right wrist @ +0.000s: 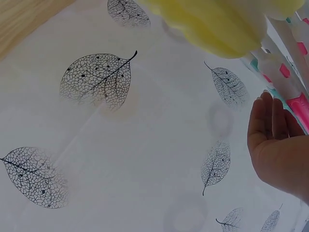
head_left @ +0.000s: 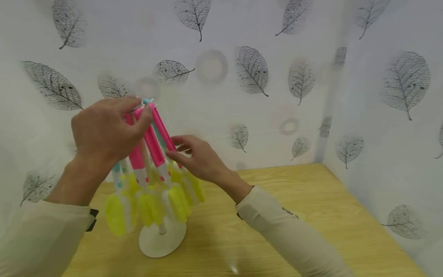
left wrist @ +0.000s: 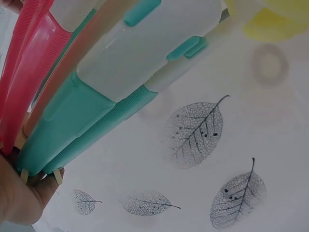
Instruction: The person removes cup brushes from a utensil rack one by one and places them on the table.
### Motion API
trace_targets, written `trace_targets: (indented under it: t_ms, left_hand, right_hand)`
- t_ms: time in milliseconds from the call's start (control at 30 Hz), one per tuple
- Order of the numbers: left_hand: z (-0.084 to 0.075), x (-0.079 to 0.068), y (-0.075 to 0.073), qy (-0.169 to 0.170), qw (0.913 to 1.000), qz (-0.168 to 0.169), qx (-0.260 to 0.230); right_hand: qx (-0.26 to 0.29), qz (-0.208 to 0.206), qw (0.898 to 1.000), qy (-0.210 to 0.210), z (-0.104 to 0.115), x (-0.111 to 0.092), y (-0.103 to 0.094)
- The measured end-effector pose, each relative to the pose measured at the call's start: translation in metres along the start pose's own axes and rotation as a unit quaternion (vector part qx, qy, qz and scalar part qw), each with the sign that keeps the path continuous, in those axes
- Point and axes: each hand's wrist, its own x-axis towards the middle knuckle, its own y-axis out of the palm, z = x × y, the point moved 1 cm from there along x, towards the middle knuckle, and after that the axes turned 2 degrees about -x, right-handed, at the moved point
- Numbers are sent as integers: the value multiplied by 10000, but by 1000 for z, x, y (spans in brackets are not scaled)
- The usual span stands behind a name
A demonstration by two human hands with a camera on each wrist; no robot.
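Note:
Several sponge brushes with pink or teal handles (head_left: 154,144) and yellow sponge heads (head_left: 149,207) hang heads-down around a white stand (head_left: 160,242). At the top of the cluster, my left hand (head_left: 107,129) pinches the handle end of a pink sponge brush, its thumb across the front. Teal handles (left wrist: 67,116) slope up from that hand in the left wrist view, with small pale hooks at their ends. On the right side, my right hand (head_left: 199,156) has thumb and fingers about another pink handle (right wrist: 299,108). Its other fingers curve loosely behind the brushes.
The stand's round base rests on a wooden table (head_left: 277,215). Behind and to the right are pale walls (head_left: 214,23) printed with dark leaf outlines. The table's back edge runs along the wall.

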Motion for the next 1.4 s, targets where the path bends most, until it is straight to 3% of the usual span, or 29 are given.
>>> trace_targets:
  t_ms: [200, 533, 867, 1033, 1400]
  left_hand:
    - [-3, 0, 1, 33, 9999, -110, -18]
    - [-3, 1, 1, -34, 9998, -137, -104]
    - [-1, 0, 4, -10, 9994, -324, -149]
    - [1, 0, 4, -59, 9992, -376, -153]
    - [0, 2, 7, -128, 9989, -404, -197]
  right_hand:
    - [44, -111, 9999, 101, 1, 3, -1]
    - [249, -464, 9986, -108, -1, 1, -9]
    - [797, -963, 9922, 8, -14, -6, -22]
    - [700, -1054, 9914, 331, -27, -11, -26]
    - [283, -1105, 9799, 1638, -70, -31, -26]
